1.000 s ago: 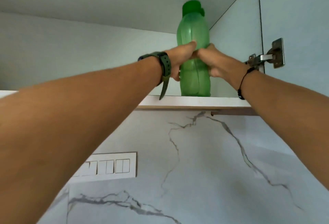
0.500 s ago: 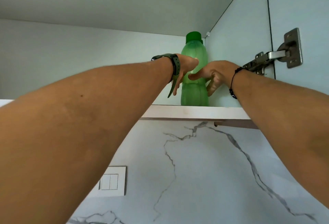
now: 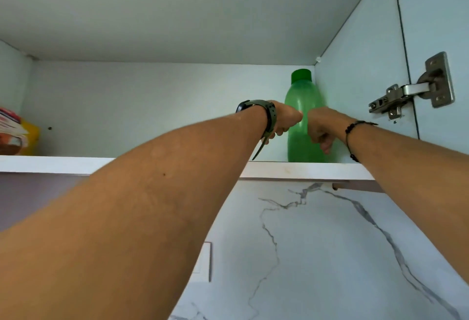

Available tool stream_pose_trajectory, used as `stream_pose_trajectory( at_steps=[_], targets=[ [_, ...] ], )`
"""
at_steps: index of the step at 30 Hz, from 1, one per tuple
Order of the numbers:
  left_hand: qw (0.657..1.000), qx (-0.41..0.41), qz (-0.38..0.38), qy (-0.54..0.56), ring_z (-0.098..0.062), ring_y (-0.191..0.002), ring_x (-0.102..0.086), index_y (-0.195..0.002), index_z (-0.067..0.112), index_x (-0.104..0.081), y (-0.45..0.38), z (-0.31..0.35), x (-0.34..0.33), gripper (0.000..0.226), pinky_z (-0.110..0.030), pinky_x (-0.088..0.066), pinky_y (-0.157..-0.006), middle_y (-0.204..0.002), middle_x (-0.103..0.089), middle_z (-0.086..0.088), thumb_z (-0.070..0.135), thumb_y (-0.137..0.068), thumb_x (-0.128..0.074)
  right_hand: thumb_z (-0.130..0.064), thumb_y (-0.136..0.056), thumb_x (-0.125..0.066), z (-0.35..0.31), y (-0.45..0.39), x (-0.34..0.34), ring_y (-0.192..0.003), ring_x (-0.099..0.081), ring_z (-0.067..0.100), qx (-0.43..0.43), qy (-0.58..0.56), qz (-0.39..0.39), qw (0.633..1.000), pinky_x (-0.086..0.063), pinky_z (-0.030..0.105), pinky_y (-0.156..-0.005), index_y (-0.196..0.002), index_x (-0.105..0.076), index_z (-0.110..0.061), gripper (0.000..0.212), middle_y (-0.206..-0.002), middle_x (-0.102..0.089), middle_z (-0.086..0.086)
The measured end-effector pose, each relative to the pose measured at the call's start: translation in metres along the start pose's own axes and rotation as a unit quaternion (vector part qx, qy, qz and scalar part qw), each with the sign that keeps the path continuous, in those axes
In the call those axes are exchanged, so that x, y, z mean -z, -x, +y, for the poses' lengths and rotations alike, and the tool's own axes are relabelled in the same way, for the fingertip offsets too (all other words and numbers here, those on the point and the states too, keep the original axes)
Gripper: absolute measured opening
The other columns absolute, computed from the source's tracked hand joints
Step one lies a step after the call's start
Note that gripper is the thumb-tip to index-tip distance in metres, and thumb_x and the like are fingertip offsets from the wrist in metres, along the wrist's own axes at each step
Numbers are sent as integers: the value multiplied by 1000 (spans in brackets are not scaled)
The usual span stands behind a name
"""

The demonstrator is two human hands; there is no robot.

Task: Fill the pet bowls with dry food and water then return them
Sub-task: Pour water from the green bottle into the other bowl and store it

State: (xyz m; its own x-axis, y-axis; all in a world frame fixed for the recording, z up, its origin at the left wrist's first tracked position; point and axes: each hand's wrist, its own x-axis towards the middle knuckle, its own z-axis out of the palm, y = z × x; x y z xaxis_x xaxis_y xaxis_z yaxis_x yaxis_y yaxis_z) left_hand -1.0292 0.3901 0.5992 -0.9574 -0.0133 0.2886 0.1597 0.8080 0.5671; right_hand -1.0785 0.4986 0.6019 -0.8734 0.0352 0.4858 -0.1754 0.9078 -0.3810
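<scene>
A green plastic water bottle with a green cap stands upright on the upper cabinet shelf, in its back right corner. My left hand, with a dark watch on the wrist, hovers just in front of the bottle's left side, fingers curled in. My right hand, with a black bracelet on the wrist, hangs in front of the bottle's right side, fingers loosely curled downward. Neither hand grips the bottle. No pet bowls are in view.
A yellow and red food packet lies at the shelf's far left. The cabinet door with its metal hinge stands open on the right. Below the shelf is a marble-patterned wall with a white switch plate.
Both hands held the bottle and set it back into the shelf corner, then let go and drew back toward me. The camera has tilted, showing more of the shelf's left side.
</scene>
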Motion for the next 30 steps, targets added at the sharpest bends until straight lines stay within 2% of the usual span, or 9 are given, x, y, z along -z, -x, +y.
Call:
stream_pose_trajectory(
  at_steps=[4,8,12,14,18,21,24,27,30],
  targets=[
    [998,-10,69,2,-24,-88,-47,-91,7,-53,36,-20,43,38,-37,-41,-84,-109,-51,-8,41,-96,-37,7,-84,-56,-42,48,8,-29,-57,15,80,-91,16,992,-44,16,-33,-68,-51,1,18,-34,-56,8],
    [987,-42,143,55,-22,-72,-43,-98,8,-50,96,-51,95,25,-28,-40,-70,-87,-47,-7,30,-97,-41,6,-84,-59,-102,102,6,-63,-70,32,159,-250,-15,955,-60,32,-64,-93,-62,11,11,-80,-69,26],
    [967,-62,246,-6,-19,-76,-47,-81,15,-54,195,-97,153,18,-25,-41,-64,-83,-49,-2,22,-96,-47,7,-85,-51,-176,180,-5,-69,-66,33,280,-331,-71,898,-60,31,-70,-90,-64,9,14,-81,-66,22],
    [951,-36,300,-62,-28,-96,-53,-102,5,-61,252,-117,190,19,-34,-47,-81,-91,-52,-8,14,-95,-46,7,-85,-48,-215,219,-10,-64,-64,25,348,-355,-90,863,-58,25,-67,-92,-65,10,19,-75,-65,15],
    [865,100,399,-287,-36,-118,-51,-128,1,-50,358,-136,255,46,-43,-39,-100,-125,-54,-20,-7,-83,-49,7,-83,-52,-290,297,-13,-63,-64,15,454,-406,-84,789,-57,19,-68,-88,-69,6,18,-73,-67,12],
    [848,117,453,-250,-13,-78,-57,-85,17,-59,433,-126,284,7,-26,-46,-70,-87,-59,-1,11,-88,-57,4,-81,-55,-336,354,-11,-62,-62,16,517,-434,-71,735,-53,18,-64,-86,-71,4,17,-76,-71,15],
    [786,132,490,-352,-2,-58,-37,-65,23,-43,492,-126,311,30,-14,-33,-54,-71,-44,7,22,-94,-52,-6,-82,-60,-371,409,-6,-58,-55,4,586,-430,-34,687,-36,5,-54,-85,-74,-4,14,-72,-70,5],
    [714,165,556,-393,-7,-58,-36,-89,12,-58,540,-128,321,8,-18,-31,-49,-89,-49,-2,17,-92,-52,-10,-85,-60,-394,450,4,-49,-51,-6,627,-449,3,637,-34,3,-53,-87,-73,-6,13,-56,-53,-12],
    [650,205,573,-455,-25,-78,-56,-105,1,-61,574,-139,325,26,-27,-36,-59,-94,-54,-12,17,-87,-52,-8,-86,-58,-410,486,10,-56,-52,-13,661,-484,25,573,-34,1,-58,-90,-72,-7,15,-59,-54,-16]
  ],
)
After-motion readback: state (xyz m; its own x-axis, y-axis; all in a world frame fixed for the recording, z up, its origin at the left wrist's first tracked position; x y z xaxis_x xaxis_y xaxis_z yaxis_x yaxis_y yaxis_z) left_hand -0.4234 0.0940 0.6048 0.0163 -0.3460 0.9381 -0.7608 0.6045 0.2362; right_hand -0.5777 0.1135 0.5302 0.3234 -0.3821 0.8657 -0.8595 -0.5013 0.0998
